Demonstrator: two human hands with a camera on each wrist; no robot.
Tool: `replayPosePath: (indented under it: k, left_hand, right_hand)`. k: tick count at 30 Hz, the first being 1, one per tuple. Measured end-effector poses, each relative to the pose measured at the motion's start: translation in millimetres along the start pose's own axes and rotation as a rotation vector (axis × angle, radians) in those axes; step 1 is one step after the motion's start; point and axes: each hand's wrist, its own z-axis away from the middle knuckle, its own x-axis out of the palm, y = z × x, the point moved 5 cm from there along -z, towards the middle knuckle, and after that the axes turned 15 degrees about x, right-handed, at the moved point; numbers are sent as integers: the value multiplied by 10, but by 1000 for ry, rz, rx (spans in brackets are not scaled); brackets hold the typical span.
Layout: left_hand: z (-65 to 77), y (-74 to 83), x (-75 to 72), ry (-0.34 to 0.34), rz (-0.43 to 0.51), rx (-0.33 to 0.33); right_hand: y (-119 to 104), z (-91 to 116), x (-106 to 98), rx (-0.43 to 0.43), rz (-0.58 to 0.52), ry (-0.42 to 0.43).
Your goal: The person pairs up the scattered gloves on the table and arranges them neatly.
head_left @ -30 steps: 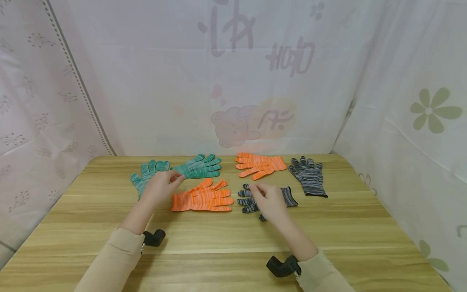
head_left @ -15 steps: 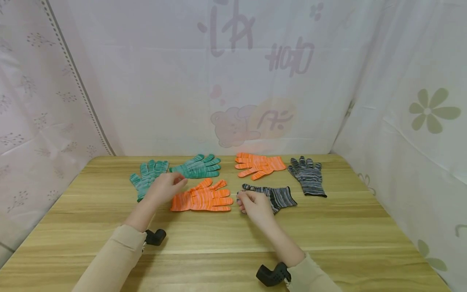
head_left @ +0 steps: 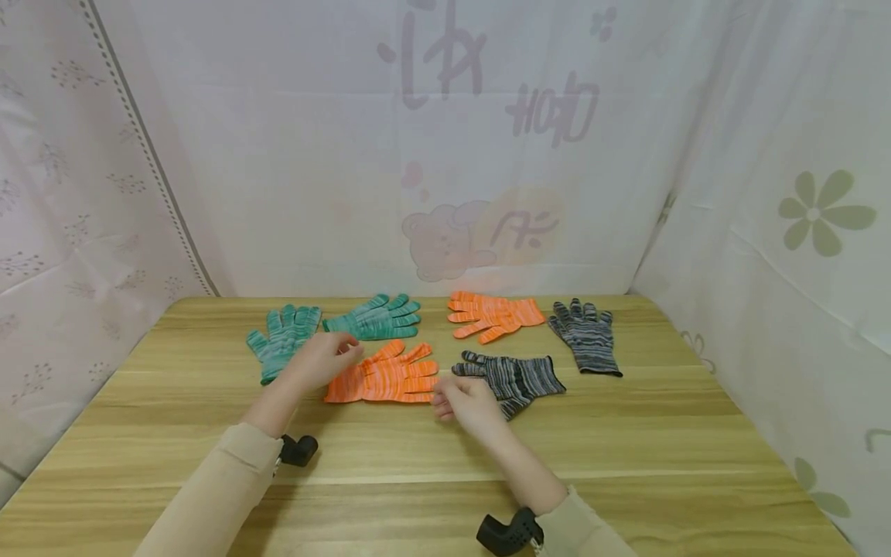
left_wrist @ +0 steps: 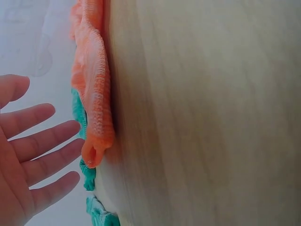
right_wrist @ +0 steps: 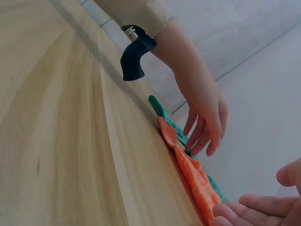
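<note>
My left hand [head_left: 322, 362] hovers over the cuff side of the front orange glove [head_left: 390, 379], its fingers relaxed and holding nothing; the left wrist view shows them spread beside the cuff. My right hand [head_left: 469, 404] is at that glove's fingertips, partly covering the front grey-black striped glove [head_left: 525, 377]. Loosely bent and holding nothing, its fingers [right_wrist: 268, 205] overlap the orange glove in the right wrist view. Two green gloves lie behind my left hand: one at the left [head_left: 281, 340], partly hidden by that hand, and another green glove [head_left: 379, 319] beside it.
Toward the back of the wooden table [head_left: 390, 495] lie a second orange glove [head_left: 496, 313] and a second grey-black glove [head_left: 586, 337]. A printed white curtain [head_left: 313, 155] hangs behind the table's far edge. Black wrist cameras sit at both sleeves.
My right hand has moved left and slightly toward me, from over the front grey-black glove to the orange glove's fingertips. My left hand has shifted slightly right. The gloves lie as before.
</note>
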Motion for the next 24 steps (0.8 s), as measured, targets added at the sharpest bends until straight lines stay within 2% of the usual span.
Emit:
replayPosePath:
  k: [3,12,18,24]
  left_hand:
    - [-19,-9,21,-21,-3,3]
    - [-51,14,29,-60,3,-7]
    - [-78,-5,59,-81,15,-33]
    - [-110,-17,82,-98,31,-26]
  right_hand:
    - [17,13,62,32,-39,-61]
    - [95,50,300,197,-249,-238]
    - [133,77,431,236,-403,-374]
    - [166,94,515,303,-576,-448]
